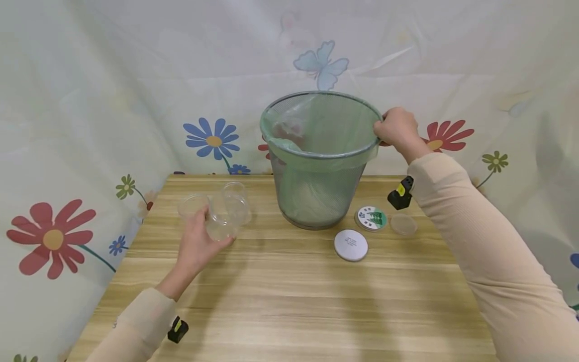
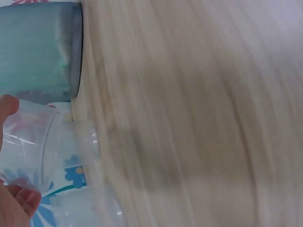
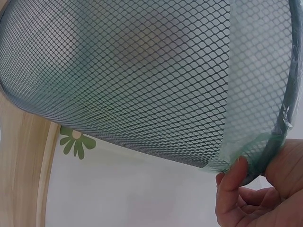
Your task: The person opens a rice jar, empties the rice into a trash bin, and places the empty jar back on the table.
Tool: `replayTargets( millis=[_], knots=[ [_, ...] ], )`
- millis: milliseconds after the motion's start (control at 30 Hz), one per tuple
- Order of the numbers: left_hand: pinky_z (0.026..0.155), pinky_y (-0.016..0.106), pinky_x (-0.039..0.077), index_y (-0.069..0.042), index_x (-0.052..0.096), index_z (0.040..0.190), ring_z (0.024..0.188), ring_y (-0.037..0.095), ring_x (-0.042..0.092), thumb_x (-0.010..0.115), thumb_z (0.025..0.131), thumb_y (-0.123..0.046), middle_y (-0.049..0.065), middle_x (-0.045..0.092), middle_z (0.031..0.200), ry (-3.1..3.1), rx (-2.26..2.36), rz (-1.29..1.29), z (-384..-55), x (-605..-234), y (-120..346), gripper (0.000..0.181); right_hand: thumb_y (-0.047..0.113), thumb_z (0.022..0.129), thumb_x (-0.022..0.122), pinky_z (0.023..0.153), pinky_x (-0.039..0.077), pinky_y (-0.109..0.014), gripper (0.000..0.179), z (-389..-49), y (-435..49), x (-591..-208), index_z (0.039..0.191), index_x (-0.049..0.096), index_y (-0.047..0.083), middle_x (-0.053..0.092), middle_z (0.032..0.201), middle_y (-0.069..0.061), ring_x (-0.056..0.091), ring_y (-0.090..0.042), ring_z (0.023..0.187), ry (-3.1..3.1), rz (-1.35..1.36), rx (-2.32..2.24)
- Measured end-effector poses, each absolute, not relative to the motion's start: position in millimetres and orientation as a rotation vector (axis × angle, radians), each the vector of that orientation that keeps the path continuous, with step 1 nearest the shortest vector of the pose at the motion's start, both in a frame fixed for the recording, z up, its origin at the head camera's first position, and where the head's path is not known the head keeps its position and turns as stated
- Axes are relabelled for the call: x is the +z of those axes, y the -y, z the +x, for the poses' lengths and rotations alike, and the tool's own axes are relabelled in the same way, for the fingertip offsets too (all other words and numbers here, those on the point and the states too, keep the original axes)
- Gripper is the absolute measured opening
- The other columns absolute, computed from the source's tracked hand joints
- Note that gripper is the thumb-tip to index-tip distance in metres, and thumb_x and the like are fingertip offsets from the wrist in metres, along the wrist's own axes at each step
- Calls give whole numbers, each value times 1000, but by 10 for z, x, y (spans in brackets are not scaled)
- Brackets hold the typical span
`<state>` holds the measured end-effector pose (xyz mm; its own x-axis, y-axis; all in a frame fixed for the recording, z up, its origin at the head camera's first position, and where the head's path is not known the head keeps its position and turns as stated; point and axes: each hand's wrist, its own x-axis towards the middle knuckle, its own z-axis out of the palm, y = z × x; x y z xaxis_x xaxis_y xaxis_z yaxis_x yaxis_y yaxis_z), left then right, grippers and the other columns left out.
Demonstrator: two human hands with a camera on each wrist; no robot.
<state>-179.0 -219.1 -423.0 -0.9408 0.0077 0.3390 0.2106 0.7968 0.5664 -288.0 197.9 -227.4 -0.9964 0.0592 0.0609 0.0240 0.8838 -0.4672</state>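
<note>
My left hand (image 1: 198,242) holds a clear plastic cup (image 2: 28,142) between thumb and fingers, raised a little above the table. Two more clear cups stand behind it, one to the right (image 1: 238,203) and one to the left (image 1: 187,203), partly hidden by the hand. With its fingers curled over the rim, my right hand (image 1: 398,128) grips the right side of a mesh wastebasket (image 3: 151,85). A thin green bin liner (image 1: 348,125) lines the basket and folds over its rim, and some of it lies under the right fingers.
On the wooden table (image 1: 289,301), right of the basket, lie a round lid-like piece with a green picture (image 1: 372,218), a white printed disc (image 1: 351,245) and a small translucent disc (image 1: 403,224). A flowered curtain (image 1: 158,75) hangs close behind the table.
</note>
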Motion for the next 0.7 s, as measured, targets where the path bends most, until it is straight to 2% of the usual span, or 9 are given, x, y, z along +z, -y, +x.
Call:
replayTargets(
  millis=[333, 700],
  knots=[
    [91, 50, 44, -3, 32, 134, 113, 38, 49, 83, 63, -30, 19, 45, 130, 2701, -1224, 34, -1733, -4504, 2087, 91, 16, 88, 38, 49, 43, -26, 28, -2857, -1961, -2266, 64, 45, 5, 56, 52, 3, 55, -5, 46, 2959, -86, 819],
    [94, 49, 43, 3, 32, 131, 114, 40, 48, 82, 63, -24, 22, 44, 128, 2688, -1289, 75, -1753, -4691, 2082, 88, 16, 88, 38, 48, 42, -26, 28, -2848, -1971, -2269, 62, 42, 7, 55, 51, 3, 54, -6, 46, 2950, -93, 835]
  ],
)
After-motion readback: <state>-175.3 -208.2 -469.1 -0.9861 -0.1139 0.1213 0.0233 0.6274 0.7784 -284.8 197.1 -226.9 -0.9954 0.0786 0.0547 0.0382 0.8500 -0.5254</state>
